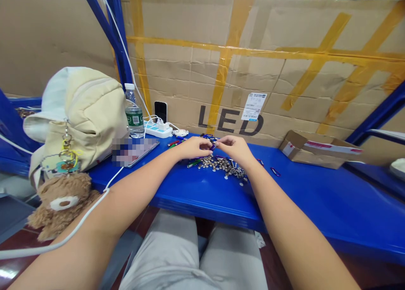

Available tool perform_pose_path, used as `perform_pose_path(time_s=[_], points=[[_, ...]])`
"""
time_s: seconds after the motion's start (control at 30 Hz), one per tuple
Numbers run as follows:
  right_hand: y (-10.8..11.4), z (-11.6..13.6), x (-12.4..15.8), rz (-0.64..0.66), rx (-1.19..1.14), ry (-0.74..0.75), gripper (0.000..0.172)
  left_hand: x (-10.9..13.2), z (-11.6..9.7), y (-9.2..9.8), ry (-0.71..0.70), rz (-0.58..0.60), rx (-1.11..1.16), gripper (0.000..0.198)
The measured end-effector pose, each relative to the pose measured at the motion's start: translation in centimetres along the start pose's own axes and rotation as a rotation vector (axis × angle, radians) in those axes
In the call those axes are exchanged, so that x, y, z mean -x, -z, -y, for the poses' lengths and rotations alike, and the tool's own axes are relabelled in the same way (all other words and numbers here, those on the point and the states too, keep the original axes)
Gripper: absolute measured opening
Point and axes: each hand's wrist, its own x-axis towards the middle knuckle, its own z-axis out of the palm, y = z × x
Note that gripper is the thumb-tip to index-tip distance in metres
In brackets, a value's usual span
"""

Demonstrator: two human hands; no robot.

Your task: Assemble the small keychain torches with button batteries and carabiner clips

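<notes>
My left hand [196,147] and my right hand [236,150] meet above the far part of the blue table, fingertips pinched close together. Between them shows a small dark blue carabiner [212,146], gripped by the left fingers. The right thumb and finger close at its other side; what they pinch is too small to make out. Just below the hands spreads a heap of small round silvery metal pieces [218,165]. A green carabiner [194,163] lies at the heap's left side, and a blue carabiner [275,172] lies apart to the right.
The blue table [196,193] backs onto a taped cardboard sheet [190,79]. On the left are a cream bag [98,108] with a teddy bear charm [65,201], a water bottle [134,112], a phone [144,151] on a cable, and a power strip [158,129]. An open carton [319,150] stands right.
</notes>
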Motion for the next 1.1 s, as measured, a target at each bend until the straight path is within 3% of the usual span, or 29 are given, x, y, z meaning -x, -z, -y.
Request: perform_pose_path(time_s=[0.33, 0.57, 0.73, 0.9, 1.1], points=[[-0.3, -0.3, 0.1, 0.038, 0.067, 0.064, 0.022, 0.0, 0.2, 0.1, 0.032, 0.016, -0.049, 0.025], [-0.5, -0.1, 0.2, 0.020, 0.155, 0.064, 0.022, -0.1, -0.3, 0.3, -0.089, 0.034, -0.254, 0.022], [-0.6, -0.5, 0.0, 0.001, 0.187, 0.076, 0.021, -0.1, -0.2, 0.3, -0.086, 0.036, -0.252, 0.021], [-0.2, -0.7, -0.3, -0.042, 0.011, 0.087, 0.019, -0.2, 0.1, 0.3, -0.073, -0.012, -0.202, 0.021], [0.4, 0.3, 0.3, -0.037, 0.178, 0.248, 0.015, -0.2, 0.0, 0.4, -0.127, -0.111, -0.185, 0.019]])
